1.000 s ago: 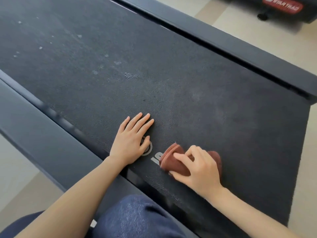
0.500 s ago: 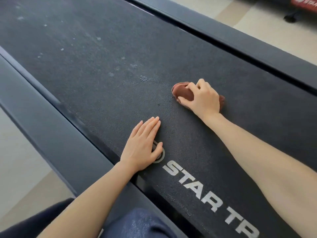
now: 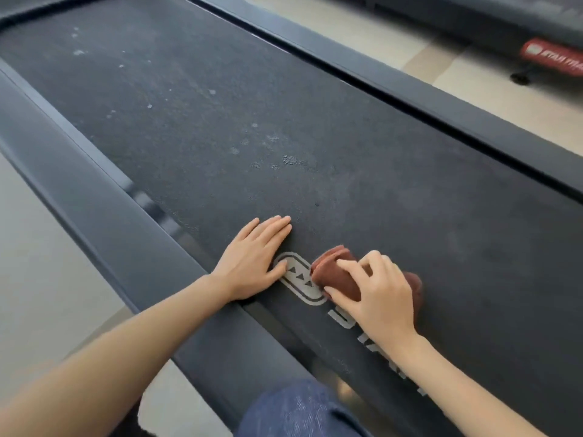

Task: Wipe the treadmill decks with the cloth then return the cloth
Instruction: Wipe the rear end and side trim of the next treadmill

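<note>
- The left side rail (image 3: 104,216) ran near to far beside the treadmill belt (image 3: 205,115). A denim knee (image 3: 303,408) showed at the near edge, so the person was probably crouched at that end.
- The left hand (image 3: 252,260) lay flat on the belt, fingers straight and together, holding nothing. Its thumb touched the oval logo (image 3: 299,280). I judged it a prop that took body weight while the other arm reached.
- The cloth (image 3: 337,275), reddish-brown and folded into a thick pad, sat on the belt just right of the logo. The fold probably gave a firm edge to scrub with.
- The right hand (image 3: 378,294) gripped the cloth, fingers curled over its top and thumb along its near side. It pressed the pad down onto the belt.
- Pale specks (image 3: 288,159) lay beyond both hands, and more were scattered toward the far left. That stretch looked unwiped.
- The right side rail (image 3: 457,121) bordered the belt. A second treadmill (image 3: 552,55) stood far right across the floor, and its deck was presumably still to be wiped.
- Change: half a second earlier the right hand and cloth were farther up the belt, close to the specks. They had since been pulled back near, beside the logo. The left hand had not shifted. The printed lettering, then exposed, now lay mostly under the right arm.
</note>
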A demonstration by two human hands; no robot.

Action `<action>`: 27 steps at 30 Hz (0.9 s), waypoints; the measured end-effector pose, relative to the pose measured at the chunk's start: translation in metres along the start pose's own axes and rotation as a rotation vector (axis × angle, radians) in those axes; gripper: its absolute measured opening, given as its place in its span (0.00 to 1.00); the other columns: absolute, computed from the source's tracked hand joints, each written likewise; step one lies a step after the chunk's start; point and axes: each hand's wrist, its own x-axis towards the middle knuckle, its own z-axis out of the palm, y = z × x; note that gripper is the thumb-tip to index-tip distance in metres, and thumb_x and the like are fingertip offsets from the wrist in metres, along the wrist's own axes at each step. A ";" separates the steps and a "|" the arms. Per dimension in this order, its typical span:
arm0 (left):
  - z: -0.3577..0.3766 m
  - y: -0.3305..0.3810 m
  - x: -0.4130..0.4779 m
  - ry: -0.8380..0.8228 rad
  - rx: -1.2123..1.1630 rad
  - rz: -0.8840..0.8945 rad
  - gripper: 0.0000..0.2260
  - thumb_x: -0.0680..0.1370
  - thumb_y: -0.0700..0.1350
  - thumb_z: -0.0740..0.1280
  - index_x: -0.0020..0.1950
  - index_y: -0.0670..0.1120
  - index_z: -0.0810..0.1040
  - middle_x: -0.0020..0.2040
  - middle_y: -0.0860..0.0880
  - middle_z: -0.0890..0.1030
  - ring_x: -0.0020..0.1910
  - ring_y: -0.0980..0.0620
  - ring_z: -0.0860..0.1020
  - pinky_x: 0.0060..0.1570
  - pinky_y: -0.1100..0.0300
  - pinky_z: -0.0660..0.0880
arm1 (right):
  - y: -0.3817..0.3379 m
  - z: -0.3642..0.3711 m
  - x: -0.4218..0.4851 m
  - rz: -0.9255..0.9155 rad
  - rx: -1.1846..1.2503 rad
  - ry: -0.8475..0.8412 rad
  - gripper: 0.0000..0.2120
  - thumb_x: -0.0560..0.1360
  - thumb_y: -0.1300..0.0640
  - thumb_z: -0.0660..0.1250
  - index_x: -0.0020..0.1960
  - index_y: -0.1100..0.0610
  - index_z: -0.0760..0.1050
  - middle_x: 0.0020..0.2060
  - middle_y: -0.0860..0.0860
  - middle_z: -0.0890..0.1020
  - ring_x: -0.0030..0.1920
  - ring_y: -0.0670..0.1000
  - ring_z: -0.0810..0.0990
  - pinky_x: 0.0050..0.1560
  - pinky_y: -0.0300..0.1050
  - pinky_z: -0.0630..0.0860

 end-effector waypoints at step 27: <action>-0.006 -0.095 0.007 0.009 -0.027 0.183 0.32 0.76 0.65 0.46 0.77 0.52 0.53 0.78 0.53 0.51 0.76 0.52 0.46 0.74 0.51 0.43 | -0.098 0.039 0.035 0.276 -0.200 0.133 0.18 0.70 0.39 0.66 0.51 0.50 0.78 0.39 0.49 0.72 0.38 0.50 0.73 0.36 0.40 0.71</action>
